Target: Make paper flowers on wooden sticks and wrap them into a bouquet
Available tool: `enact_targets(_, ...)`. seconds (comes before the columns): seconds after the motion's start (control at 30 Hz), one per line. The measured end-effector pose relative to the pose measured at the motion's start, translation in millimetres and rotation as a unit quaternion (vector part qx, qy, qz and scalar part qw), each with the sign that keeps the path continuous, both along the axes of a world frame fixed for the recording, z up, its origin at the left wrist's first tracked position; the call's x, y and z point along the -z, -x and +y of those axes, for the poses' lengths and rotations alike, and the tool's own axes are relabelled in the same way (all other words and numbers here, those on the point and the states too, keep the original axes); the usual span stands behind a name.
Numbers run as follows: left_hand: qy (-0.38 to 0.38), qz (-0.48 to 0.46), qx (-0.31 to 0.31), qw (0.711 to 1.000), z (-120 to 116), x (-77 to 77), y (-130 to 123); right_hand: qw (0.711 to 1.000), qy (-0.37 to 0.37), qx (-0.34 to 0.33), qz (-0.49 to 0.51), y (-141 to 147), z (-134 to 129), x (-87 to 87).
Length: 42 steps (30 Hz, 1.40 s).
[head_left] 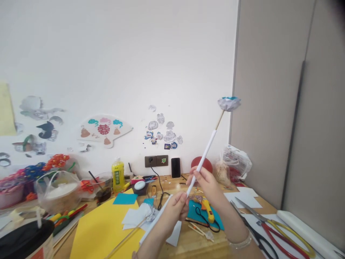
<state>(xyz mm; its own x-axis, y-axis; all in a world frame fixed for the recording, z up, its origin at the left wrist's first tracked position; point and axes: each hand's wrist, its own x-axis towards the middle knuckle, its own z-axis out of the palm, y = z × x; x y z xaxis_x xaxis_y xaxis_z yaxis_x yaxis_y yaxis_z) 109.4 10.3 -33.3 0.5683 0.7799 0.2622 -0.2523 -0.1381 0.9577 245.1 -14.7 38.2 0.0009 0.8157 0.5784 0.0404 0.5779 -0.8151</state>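
My left fingers [182, 197] pinch the white stem [209, 143] low and my right fingers [198, 175] grip it higher, likely to steady it, with the paper flower [229, 104] raised far right. On the table [219, 238], yellow paper [99, 230] spreads left, the glue gun [208, 210] crowds the middle, and scissors [250, 209] flank my right forearm.

At eight o'clock the left edge cuts off the black-lidded tub [25, 233]; at nine, the pale yellow sheet [7, 111]. The bottom edge crops the yellow cardboard [99, 230] at seven and the red-handled scissors [280, 241] at four. The right hand [206, 181] partly hides the red disc [206, 165] near five. The yellow bottle's [118, 176] small print is unreadable. A dark blur fills the corner towards two.
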Motion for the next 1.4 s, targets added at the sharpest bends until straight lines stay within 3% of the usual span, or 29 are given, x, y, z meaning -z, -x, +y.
enact_targets(0.2, -0.031, 0.073, 0.024, 0.997, 4, 0.6, 8, 0.997, 0.0, 0.068, -0.036, 1, 20, 25.3)
enact_targets(0.43, -0.009, 0.079, -0.049, 0.996, 13, 11.8, 4, 0.997, 0.057, 0.013, -0.044, -2, 29, 44.1)
enact_targets(0.53, 0.019, 0.094, -0.029, 0.995, 14, 13.4, 5, 0.995, 0.086, -0.014, -0.039, -2, 26, 52.7)
enact_targets(0.67, 0.049, 0.143, 0.041, 0.988, 14, 12.7, 13, 0.995, 0.099, 0.001, 0.004, -2, 24, 59.5)
enact_targets(0.97, 0.023, 0.17, 0.011, 0.985, 16, 23.0, 6, 0.995, 0.082, 0.044, 0.042, -5, 34, 76.3)
enact_targets(1.13, 0.001, 0.179, 0.021, 0.984, 18, 21.7, 9, 0.997, 0.07, 0.019, 0.016, -5, 31, 82.1)
enact_targets(1.27, -0.041, 0.147, -0.068, 0.986, 25, 5.1, 22, 0.997, 0.043, 0.003, -0.057, 5, 29, 89.3)
enact_targets(1.4, -0.074, 0.03, -0.194, 0.978, 15, -23.7, 34, 0.989, 0.013, -0.025, -0.143, 27, 22, 94.4)
